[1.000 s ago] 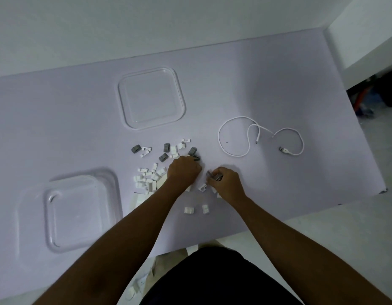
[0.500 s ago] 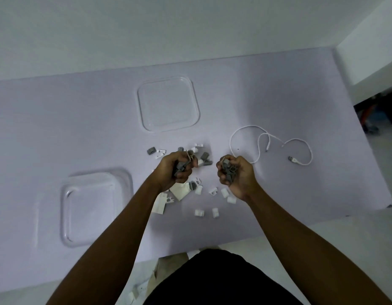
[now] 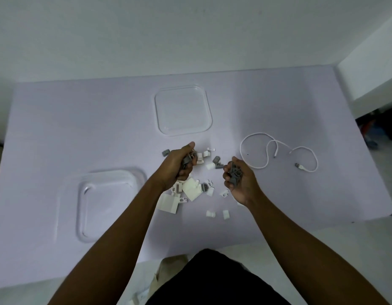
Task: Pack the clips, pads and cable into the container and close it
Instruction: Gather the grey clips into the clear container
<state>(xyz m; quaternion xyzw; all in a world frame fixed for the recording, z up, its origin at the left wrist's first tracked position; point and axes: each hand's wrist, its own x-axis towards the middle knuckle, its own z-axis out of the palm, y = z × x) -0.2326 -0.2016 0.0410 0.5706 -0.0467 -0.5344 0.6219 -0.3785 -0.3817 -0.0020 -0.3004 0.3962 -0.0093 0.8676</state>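
My left hand (image 3: 177, 166) is raised a little over the table, closed around a bunch of grey and white clips (image 3: 189, 160). My right hand (image 3: 239, 180) holds several grey clips (image 3: 234, 174) in its curled fingers. Below and between the hands, loose white clips (image 3: 210, 214) and white square pads (image 3: 191, 189) lie scattered on the table. The clear empty container (image 3: 107, 203) sits at the left. Its clear lid (image 3: 183, 110) lies flat further back. The white cable (image 3: 276, 155) lies looped at the right.
The pale lilac table (image 3: 80, 128) meets a white wall at the back. Its front edge runs just under my forearms. A white block stands at the far right corner, with dark clutter on the floor beyond the table's right edge.
Both hands have scooped up clips from the pile and lifted off the table. The pads under the left hand are now uncovered.
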